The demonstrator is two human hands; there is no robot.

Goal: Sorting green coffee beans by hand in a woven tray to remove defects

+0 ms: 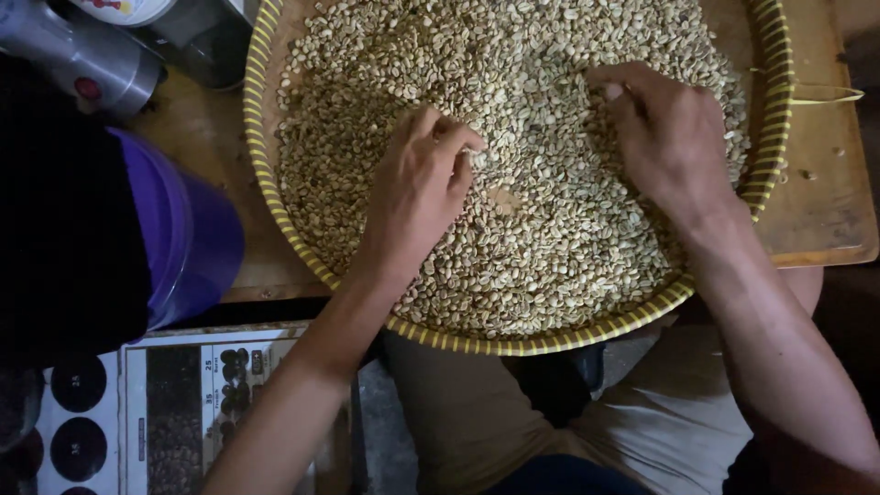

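A wide round woven tray with a yellow-striped rim rests on a wooden table and holds a thick layer of pale green coffee beans. My left hand lies on the beans in the tray's middle, fingertips pinched together on a bean or two. My right hand rests on the beans at the tray's right side, fingers curled down into them. A small bare patch of tray shows between the hands.
A purple plastic tub stands at the left, partly hidden by a dark shape. Metal canisters sit at the top left. A printed chart with bean pictures lies below. The wooden tabletop extends right of the tray.
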